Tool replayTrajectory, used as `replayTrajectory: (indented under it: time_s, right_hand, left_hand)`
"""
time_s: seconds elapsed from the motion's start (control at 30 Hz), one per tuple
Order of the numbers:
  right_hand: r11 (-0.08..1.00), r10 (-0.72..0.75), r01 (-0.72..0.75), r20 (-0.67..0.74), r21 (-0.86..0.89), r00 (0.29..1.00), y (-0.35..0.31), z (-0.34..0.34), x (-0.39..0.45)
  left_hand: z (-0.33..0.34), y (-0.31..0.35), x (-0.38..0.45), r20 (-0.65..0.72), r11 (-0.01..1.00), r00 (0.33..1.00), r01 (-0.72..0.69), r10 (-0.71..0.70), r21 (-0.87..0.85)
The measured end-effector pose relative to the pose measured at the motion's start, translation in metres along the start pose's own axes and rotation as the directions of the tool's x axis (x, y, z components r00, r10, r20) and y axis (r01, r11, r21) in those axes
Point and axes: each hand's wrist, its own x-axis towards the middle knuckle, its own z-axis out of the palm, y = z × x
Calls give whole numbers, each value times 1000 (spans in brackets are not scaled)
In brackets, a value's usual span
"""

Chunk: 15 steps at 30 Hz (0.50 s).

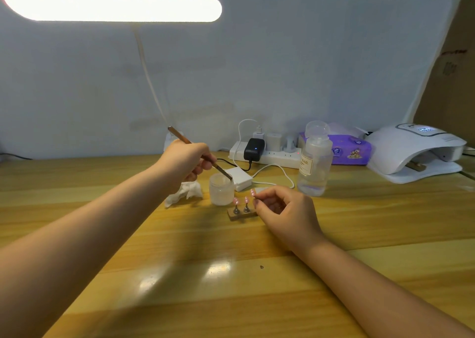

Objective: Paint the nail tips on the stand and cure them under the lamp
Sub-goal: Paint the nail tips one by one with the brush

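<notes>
Hands work at the wooden table's (257, 299) centre: our left hand (186, 163) grips a brush (198, 152), fingers curled round it, tip in the frosted jar (221, 189). Our right hand (285, 210) pinches a pink nail tip (253, 192) above the stand (241, 213). The curing lamp (413, 152) sits at two o'clock.

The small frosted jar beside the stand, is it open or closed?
Open. The frosted jar has no lid on it, and the left hand dips the brush tip into its mouth.
</notes>
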Motion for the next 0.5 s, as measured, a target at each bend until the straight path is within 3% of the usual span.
replayTrajectory:
  time_s: [0.1,0.2,0.4,0.5]
  right_hand:
    - [1000,6,-6,18,0,1000,0,-1,0]
    - [1000,19,-19,27,-2,999,0,-1,0]
    - [1000,29,-29,27,2,999,1,-1,1]
    - [1000,24,-24,34,1,999,1,-1,1]
  left_hand:
    - [1,-3,-1,-48,999,999,-10,12,45]
    - [5,-7,-4,2,996,1000,7,-7,84]
    - [0,-11,-3,7,987,1000,25,-25,-160]
    - [-3,-14,-1,-37,987,999,6,-12,-163]
